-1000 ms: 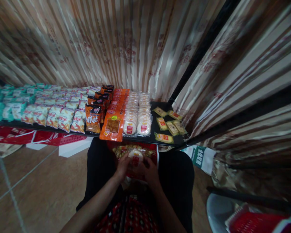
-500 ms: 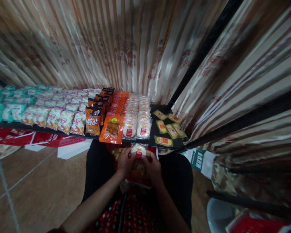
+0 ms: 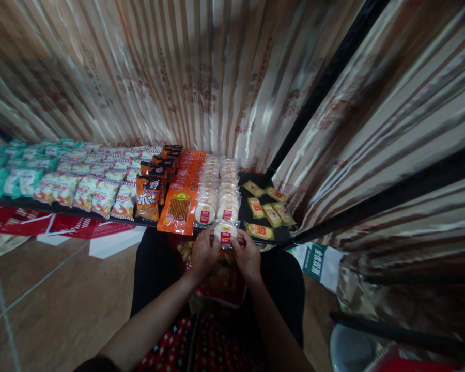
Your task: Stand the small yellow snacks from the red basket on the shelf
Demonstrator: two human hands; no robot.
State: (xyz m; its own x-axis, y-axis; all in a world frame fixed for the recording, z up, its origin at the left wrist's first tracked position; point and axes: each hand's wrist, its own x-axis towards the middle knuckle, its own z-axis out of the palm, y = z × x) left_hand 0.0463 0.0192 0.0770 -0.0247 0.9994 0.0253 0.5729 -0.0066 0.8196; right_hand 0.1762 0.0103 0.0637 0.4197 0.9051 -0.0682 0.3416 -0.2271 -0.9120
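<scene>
Between my two hands is a clear-wrapped round white rice cracker pack (image 3: 225, 235) with a red label, label side up. My left hand (image 3: 206, 251) pinches its left edge and my right hand (image 3: 248, 254) its right edge. It is at the front edge of the black shelf (image 3: 251, 178), right in front of two rows of matching rice cracker packs (image 3: 228, 206). Under my hands, in my lap, lies an open red bag (image 3: 220, 281) with wrapped snacks inside; its contents are partly hidden.
Left of the crackers stand orange stick-snack packs (image 3: 178, 209), orange-black bags (image 3: 148, 199), white snack bags (image 3: 101, 196) and teal packs (image 3: 29, 178). Several loose yellow packs (image 3: 258, 206) lie on the shelf's right end. Striped curtain (image 3: 209, 77) hangs behind; a grey basin (image 3: 349, 346) sits lower right.
Both hands have moved forward and slightly right with the rice cracker pack, from above the lap to the shelf's front edge. More of the red bag shows beneath.
</scene>
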